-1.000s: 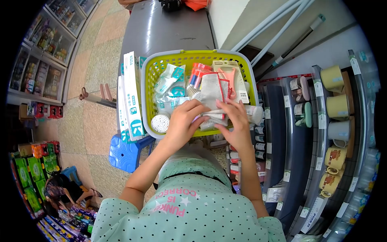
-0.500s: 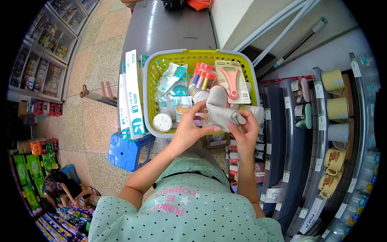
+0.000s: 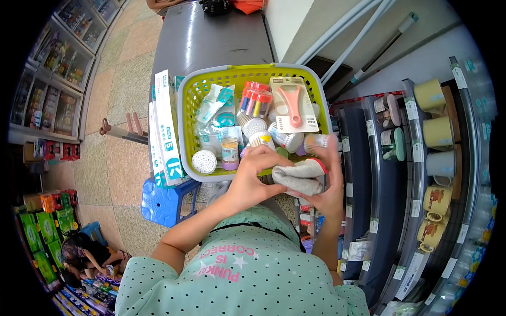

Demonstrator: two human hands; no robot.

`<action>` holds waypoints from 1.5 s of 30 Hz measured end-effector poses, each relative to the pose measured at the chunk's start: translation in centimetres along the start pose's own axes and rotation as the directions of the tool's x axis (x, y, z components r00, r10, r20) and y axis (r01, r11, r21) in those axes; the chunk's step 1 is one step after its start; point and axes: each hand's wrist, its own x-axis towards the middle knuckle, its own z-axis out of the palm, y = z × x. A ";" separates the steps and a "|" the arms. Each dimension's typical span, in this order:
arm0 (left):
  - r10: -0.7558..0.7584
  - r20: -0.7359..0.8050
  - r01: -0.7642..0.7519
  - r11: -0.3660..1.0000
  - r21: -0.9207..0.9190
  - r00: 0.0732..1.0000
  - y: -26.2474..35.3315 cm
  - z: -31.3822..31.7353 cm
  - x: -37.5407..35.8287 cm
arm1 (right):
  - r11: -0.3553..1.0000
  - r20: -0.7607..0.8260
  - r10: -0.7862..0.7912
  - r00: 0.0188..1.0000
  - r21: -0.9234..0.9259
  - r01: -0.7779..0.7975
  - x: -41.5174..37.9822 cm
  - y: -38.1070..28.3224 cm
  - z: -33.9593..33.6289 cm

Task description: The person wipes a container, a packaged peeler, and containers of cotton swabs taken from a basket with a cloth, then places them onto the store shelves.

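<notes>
A folded grey cloth item with a red edge [image 3: 300, 177] is held between both hands, over the near right rim of the yellow-green basket [image 3: 186, 105]. My left hand [image 3: 253, 179] pinches its left end, fingers bent. My right hand [image 3: 329, 181] grips its right end, the upper fingers blurred. Inside the basket lie a pink peeler on a card [image 3: 293, 105], a red-lidded jar of coloured items [image 3: 256, 99], a round tub of white swabs [image 3: 204, 161], a small jar with a purple base [image 3: 230, 152] and clear teal-marked packets [image 3: 216, 102].
Long white boxes [image 3: 167, 126] stand against the basket's left side on the grey table [image 3: 211, 37]. A blue stool [image 3: 161, 203] is below. Shelves with mugs [image 3: 437, 131] line the right; poles [image 3: 342, 42] lean behind. Another person [image 3: 87, 253] crouches at lower left.
The cloth item has come down toward my body and is now folded more compactly, its red edge to the right. Both hands have moved down with it. The view has shifted slightly.
</notes>
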 end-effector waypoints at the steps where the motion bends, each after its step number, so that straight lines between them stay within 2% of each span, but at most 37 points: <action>1: 0.059 0.007 -0.059 0.996 0.063 0.998 -0.2 0.2 0.1 | 0.986 0.169 -0.023 0.985 -0.161 0.050 0.2 0.4 -1.4; 4: 0.130 0.043 -0.133 0.989 0.070 0.991 -0.1 0.1 1.2 | 0.958 0.165 -0.091 0.982 -0.254 0.131 -0.1 0.4 -2.1; 7: -0.071 0.030 0.074 0.990 -0.120 0.997 -0.8 -0.5 2.6 | 0.941 0.028 -0.141 0.990 -0.308 0.142 -0.8 1.0 -2.9; 8: -0.160 0.017 0.161 0.986 -0.031 0.987 -1.5 -0.9 2.9 | 0.957 -0.048 -0.094 0.994 -0.281 0.077 -1.1 1.0 -3.2; 10: -0.289 -0.114 0.299 0.950 0.087 0.951 -3.8 -1.4 4.1 | 0.977 -0.193 0.006 0.981 -0.210 -0.047 -2.0 1.1 -4.0; 11: -0.241 -0.135 0.269 0.930 0.251 0.961 -4.5 -1.4 4.6 | 0.992 -0.270 0.064 0.961 -0.091 -0.092 -2.6 1.4 -4.3; 13: -0.141 -0.152 0.203 0.805 0.558 0.978 -5.4 -1.5 5.5 | 0.994 -0.299 0.063 0.952 -0.070 -0.088 -3.0 2.0 -5.3; 16: -0.221 -0.146 0.263 0.857 0.444 0.964 -6.3 -0.6 6.5 | 0.993 -0.323 0.025 0.946 -0.100 -0.060 -3.6 2.5 -6.2; 19: -0.380 -0.139 0.397 0.779 0.486 0.915 -5.6 -0.1 7.6 | 0.992 -0.335 -0.005 0.942 -0.121 -0.038 -4.2 2.8 -6.7; 22: -0.387 -0.149 0.414 0.817 0.402 0.910 -6.4 0.1 8.4 | 0.994 -0.350 0.021 0.937 -0.089 -0.056 -4.7 2.9 -6.6; 25: -0.288 -0.240 0.342 0.913 0.224 0.927 -7.7 1.2 8.6 | 0.995 -0.354 0.036 0.935 -0.071 -0.065 -4.9 2.8 -6.5; 27: -0.372 -0.221 0.385 0.923 0.020 0.902 -7.6 1.8 8.9 | 0.996 -0.355 0.042 0.934 -0.058 -0.067 -5.0 2.7 -6.5; 29: -0.464 -0.167 0.426 0.878 -0.220 0.870 -6.8 2.1 9.3 | 0.996 -0.353 0.022 0.935 -0.074 -0.051 -5.1 3.0 -6.8; 31: -0.549 -0.068 0.457 0.752 -0.475 0.833 -6.0 2.2 9.6 | 0.996 -0.354 0.010 0.935 -0.082 -0.042 -5.1 3.1 -6.9; 34: -0.592 -0.047 0.450 0.659 -0.603 0.804 -5.1 2.6 9.3 | 0.997 -0.365 0.003 0.931 -0.075 -0.032 -5.2 2.9 -7.0; 37: -0.554 -0.023 0.451 0.700 -0.554 0.832 -3.9 2.0 7.1 | 0.999 -0.388 -0.006 0.922 -0.038 -0.009 -5.2 2.6 -7.2; 40: -0.511 0.087 0.482 0.724 -0.493 0.855 -2.7 0.3 3.6 | 1.000 -0.411 0.008 0.912 0.014 -0.003 -5.1 1.7 -7.1; 41: -0.540 0.103 0.510 0.693 -0.509 0.836 -2.3 0.1 2.3 | 1.000 -0.410 0.021 0.912 0.026 -0.012 -5.0 1.5 -7.2; 45: -0.491 0.111 0.468 0.705 -0.533 0.864 -2.6 -0.8 -2.6 | 0.999 -0.384 0.042 0.922 0.036 -0.031 -4.5 1.5 -6.7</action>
